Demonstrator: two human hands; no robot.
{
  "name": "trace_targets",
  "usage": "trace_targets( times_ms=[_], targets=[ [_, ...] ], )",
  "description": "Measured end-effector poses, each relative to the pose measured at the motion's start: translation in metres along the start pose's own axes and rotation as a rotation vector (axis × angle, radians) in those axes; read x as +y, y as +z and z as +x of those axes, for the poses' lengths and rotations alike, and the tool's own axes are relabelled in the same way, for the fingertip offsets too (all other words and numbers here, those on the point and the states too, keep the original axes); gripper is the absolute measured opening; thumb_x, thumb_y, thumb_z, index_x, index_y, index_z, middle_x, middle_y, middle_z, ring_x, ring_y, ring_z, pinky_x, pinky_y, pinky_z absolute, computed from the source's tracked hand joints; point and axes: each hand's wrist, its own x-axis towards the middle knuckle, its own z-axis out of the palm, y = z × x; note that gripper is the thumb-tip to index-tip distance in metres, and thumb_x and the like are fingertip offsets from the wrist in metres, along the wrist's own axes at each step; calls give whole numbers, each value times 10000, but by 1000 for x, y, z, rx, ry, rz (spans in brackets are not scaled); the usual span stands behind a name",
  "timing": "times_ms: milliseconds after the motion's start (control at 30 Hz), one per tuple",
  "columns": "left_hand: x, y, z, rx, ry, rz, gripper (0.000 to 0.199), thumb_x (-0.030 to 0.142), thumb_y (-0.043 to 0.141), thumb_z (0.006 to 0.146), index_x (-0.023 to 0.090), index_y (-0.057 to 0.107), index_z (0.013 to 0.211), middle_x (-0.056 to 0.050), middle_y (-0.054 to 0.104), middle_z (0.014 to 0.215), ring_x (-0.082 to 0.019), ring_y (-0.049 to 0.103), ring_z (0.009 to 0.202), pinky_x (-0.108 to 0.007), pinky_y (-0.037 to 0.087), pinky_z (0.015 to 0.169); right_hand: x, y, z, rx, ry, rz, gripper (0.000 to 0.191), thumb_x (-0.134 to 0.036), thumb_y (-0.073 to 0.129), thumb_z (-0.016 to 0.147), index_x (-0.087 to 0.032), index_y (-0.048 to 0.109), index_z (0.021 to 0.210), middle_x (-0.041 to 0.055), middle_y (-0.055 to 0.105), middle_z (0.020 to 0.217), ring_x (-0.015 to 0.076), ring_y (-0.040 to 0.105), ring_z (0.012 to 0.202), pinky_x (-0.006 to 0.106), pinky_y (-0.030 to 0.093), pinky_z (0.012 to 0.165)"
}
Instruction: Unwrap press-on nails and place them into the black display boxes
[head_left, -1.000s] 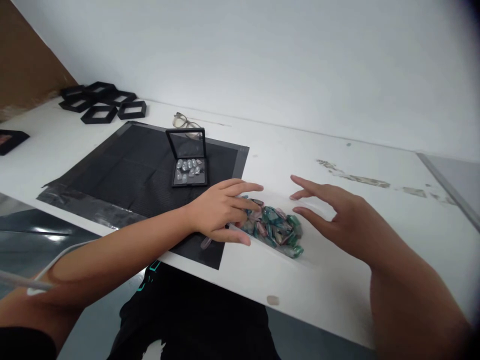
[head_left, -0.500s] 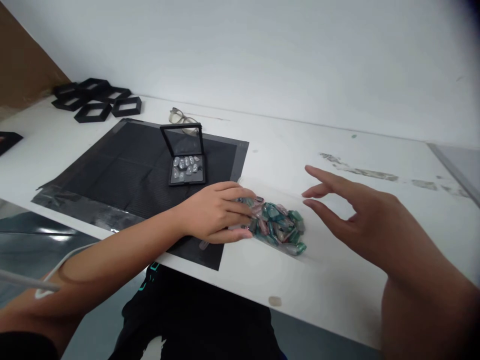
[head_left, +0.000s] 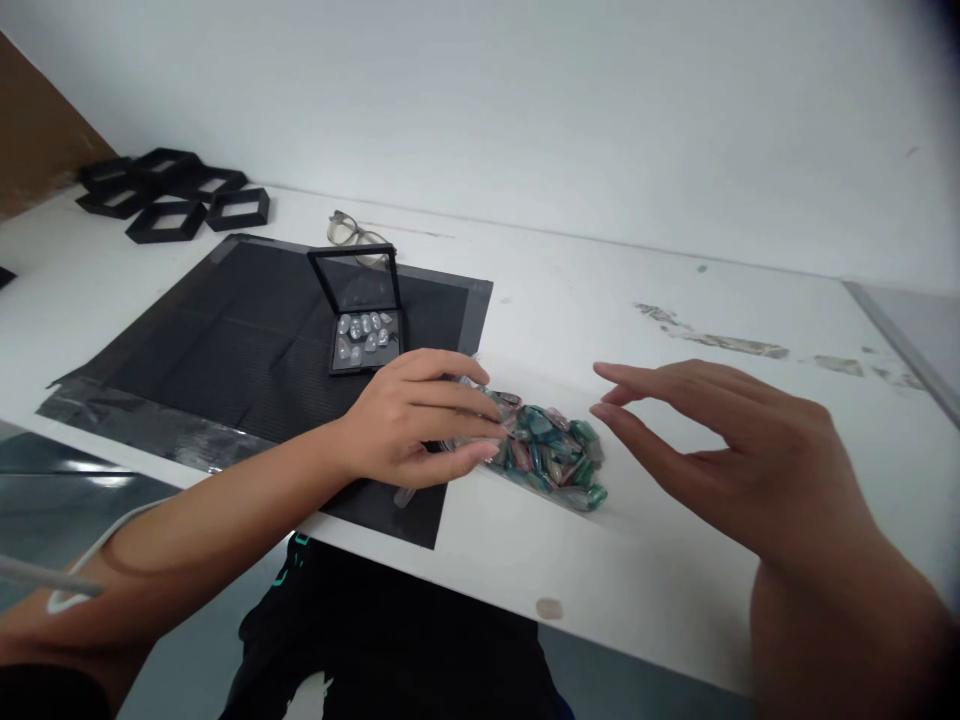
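A clear plastic bag of green, pink and clear glossy, nail-shaped pieces (head_left: 551, 448) lies flat on the white table. My left hand (head_left: 420, 420) rests over the bag's left end with its fingers stretched out and apart, covering part of it. To the right of the bag, my right hand (head_left: 712, 440) hovers above the table, its index finger and thumb slightly apart and nothing visible between them. Beyond my left hand, a black case (head_left: 366, 345) stands with its see-through lid raised. Several clear, whitish nail-shaped pieces (head_left: 365, 322) sit in it.
The case stands on a black mat (head_left: 217, 350) taped to the white table (head_left: 645, 570). A pair of glasses (head_left: 360, 235) lies behind it. Several black frames (head_left: 166, 222) are heaped at the far left. A small clear piece (head_left: 403, 497) is by my left wrist.
My right hand has shifted slightly, and its index finger has come down closer to the thumb. My left hand has drawn back a little to the left. The view has moved slightly.
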Motion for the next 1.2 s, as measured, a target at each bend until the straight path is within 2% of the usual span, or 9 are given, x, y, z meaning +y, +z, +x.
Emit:
trace_targets(
  times_ms=[133,267,433,667,733,833,967,1067,1200],
  targets=[
    [0,1,3,131,-114,-111,53,233,768,814,220,758,864,-9,789,798,-178,710,837,-323,620,815,-4,2,0,-23,-29,34,347,-255,705,897,-378,686,1221,-9,775,919,219,719,850,373,556,722],
    [3,1,5,211,-174,-202,52,271,781,818,225,757,821,-12,789,773,-172,710,809,-327,613,805,-6,6,1,-54,-60,59,358,-228,723,885,-350,685,1219,-3,767,909,208,713,831,364,560,713],
    [9,-1,9,199,-188,-361,67,266,786,820,212,748,805,-15,794,766,-153,723,743,-319,611,806,-11,10,1,-43,-134,164,376,-138,740,858,-296,685,1195,9,774,947,187,706,806,349,573,700],
    [16,-4,10,186,-269,-484,58,212,778,832,178,741,803,-29,796,766,-155,728,764,-327,598,844,-19,11,1,-73,-148,257,363,-98,738,849,-254,683,1172,16,772,967,164,699,802,318,571,691],
    [15,-5,8,141,-291,-419,94,214,718,882,175,740,799,-27,790,759,-148,712,762,-325,588,847,-19,11,2,-87,-160,228,345,-104,739,851,-250,684,1158,12,767,942,164,693,797,319,562,691],
    [11,-5,3,29,-283,-256,265,292,593,965,192,737,766,-15,764,735,-163,669,796,-346,545,831,-17,12,3,-122,-177,156,276,-134,729,868,-241,695,1120,9,757,904,168,682,782,328,539,687],
    [7,-6,-2,-223,-217,-130,498,504,473,1009,206,715,691,-17,744,774,-220,628,944,-390,456,851,-17,18,5,-173,-213,103,178,-165,699,902,-236,720,1063,6,758,883,175,670,773,351,507,713],
    [6,-8,-2,-431,-173,-61,606,581,399,1019,189,697,666,-25,760,853,-239,626,1017,-411,419,923,-20,24,6,-295,-222,115,148,-159,647,935,-252,739,1005,-10,763,878,176,669,772,350,488,713],
    [7,-12,1,-523,-141,17,602,594,419,1011,181,707,682,-26,761,851,-244,631,1026,-406,416,941,-24,29,6,-476,-137,183,188,-174,602,963,-285,751,988,-37,770,933,160,677,796,341,488,748]
  ],
)
